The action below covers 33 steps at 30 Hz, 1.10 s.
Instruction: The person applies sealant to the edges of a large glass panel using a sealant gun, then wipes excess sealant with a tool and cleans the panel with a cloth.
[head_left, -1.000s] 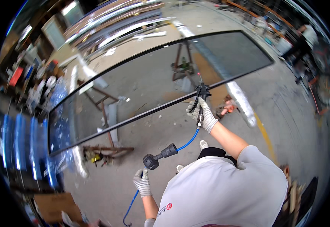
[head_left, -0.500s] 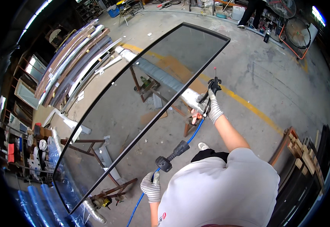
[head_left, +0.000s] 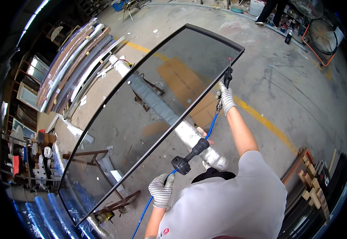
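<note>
My right hand (head_left: 226,96), in a striped white glove, is wrapped round a black air blow gun (head_left: 228,77) with a red tip. The gun reaches up beside the far right corner of a large tinted glass panel (head_left: 113,127) in a black frame; whether they touch I cannot tell. A metal coupling joins the gun to a blue air hose (head_left: 146,207). Lower left, my gloved left hand (head_left: 161,189) closes round that hose, near the panel's near edge. Between my hands, a thick black knobbed piece (head_left: 193,152) sits along the hose.
Beneath the panel are a foil-wrapped roll (head_left: 197,139), brown cardboard (head_left: 177,77) and a metal stand (head_left: 121,201). Long wrapped strips (head_left: 76,59) lie at left. Wood blocks (head_left: 314,187) are at right. Another person (head_left: 267,12) stands far off near a floor fan (head_left: 320,38).
My right hand and the blow gun have moved slightly away from me, closer to the panel's corner. My left hand has shifted a little right along with the hose. The view has shifted.
</note>
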Each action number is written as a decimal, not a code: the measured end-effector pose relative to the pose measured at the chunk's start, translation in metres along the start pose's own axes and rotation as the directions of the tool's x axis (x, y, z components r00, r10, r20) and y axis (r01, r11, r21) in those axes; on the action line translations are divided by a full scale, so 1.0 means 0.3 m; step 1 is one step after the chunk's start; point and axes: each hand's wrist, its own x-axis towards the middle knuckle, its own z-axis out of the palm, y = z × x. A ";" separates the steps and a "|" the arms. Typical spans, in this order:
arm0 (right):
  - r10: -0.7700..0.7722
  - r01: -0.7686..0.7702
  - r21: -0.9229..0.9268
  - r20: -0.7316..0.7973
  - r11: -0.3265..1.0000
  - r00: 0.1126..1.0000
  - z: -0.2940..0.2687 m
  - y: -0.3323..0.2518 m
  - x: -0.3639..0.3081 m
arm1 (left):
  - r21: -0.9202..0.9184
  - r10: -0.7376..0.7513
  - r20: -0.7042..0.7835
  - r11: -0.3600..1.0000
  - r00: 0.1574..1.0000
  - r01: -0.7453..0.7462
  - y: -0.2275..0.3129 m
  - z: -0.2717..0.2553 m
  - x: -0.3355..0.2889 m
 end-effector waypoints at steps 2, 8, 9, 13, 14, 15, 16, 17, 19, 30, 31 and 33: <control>-0.009 0.013 0.050 -0.073 0.999 0.997 -0.016 -0.009 0.053 | -0.087 -0.094 0.094 0.991 0.991 0.103 0.016 0.039 0.035; 0.002 -0.060 0.382 0.151 0.922 0.989 -0.113 -0.032 0.149 | -0.159 -0.193 0.199 0.961 0.961 0.226 0.062 0.101 0.095; 0.034 -0.083 0.449 0.116 0.890 0.993 -0.063 -0.081 0.104 | -0.188 -0.236 0.221 0.942 0.946 0.279 0.059 0.109 0.095; 0.044 -0.170 0.372 0.325 0.913 0.945 -0.054 -0.037 0.220 | -0.208 -0.261 0.228 0.928 0.938 0.308 0.060 0.132 0.101; 0.113 -0.264 0.357 0.393 0.896 0.912 -0.050 -0.026 0.236 | -0.206 -0.264 0.226 0.928 0.938 0.311 0.064 0.130 0.101; 0.126 -0.336 0.354 0.501 0.873 0.856 -0.043 -0.015 0.254 | -0.238 -0.267 0.205 0.920 0.942 0.313 0.073 0.125 0.097; 0.126 -0.330 0.330 0.513 0.884 0.849 -0.039 0.006 0.259 | -0.271 -0.270 0.184 0.911 0.945 0.312 0.076 0.123 0.094; 0.129 -0.326 0.303 0.523 0.896 0.842 -0.015 0.001 0.223 | -0.268 -0.274 0.186 0.910 0.944 0.316 0.062 0.124 0.091; 0.097 -0.361 0.376 0.567 0.853 0.818 0.034 -0.006 0.137 | -0.295 -0.285 0.158 0.900 0.945 0.320 0.025 0.122 0.070; 0.076 -0.346 0.631 0.414 0.694 0.907 -0.180 0.217 -0.182 | -0.433 -0.298 0.177 0.832 0.938 0.347 -0.103 -0.043 -0.092; 0.092 -0.317 0.650 0.356 0.691 0.930 -0.210 0.238 -0.220 | -0.483 -0.303 0.155 0.807 0.940 0.339 -0.109 -0.062 -0.091; 0.151 -0.298 0.669 0.270 0.680 0.951 -0.274 0.269 -0.304 | -0.638 -0.280 0.165 0.701 0.946 0.319 -0.146 -0.071 -0.096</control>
